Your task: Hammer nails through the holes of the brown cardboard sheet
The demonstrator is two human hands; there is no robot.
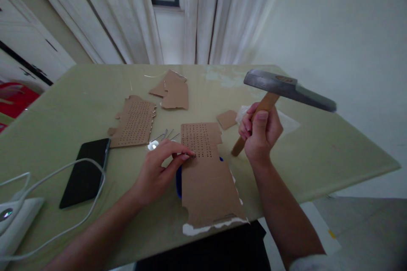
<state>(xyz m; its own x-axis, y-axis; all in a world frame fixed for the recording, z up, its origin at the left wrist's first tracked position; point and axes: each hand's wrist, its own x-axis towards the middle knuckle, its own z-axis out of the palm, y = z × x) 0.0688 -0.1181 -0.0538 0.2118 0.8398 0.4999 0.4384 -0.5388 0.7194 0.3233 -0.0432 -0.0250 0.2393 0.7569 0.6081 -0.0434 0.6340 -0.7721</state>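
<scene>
Left fingers (182,148) pinch apparent nail (191,155) on perforated cardboard (208,184); right hand (262,135) grips hammer (270,84), cardboard's right. Best: nail upright, square taps.

Your hammer (274,94) pairs a dull, smooth metal head (288,86) with a wooden handle (267,102). Before you, the perforated cardboard sheet (210,188) looks matt, its torn edges rough and papery; your smartphone (84,173) is glossy, the tablecloth (286,171) smooth and faintly shiny, the curtains (117,8) cloth.
</scene>
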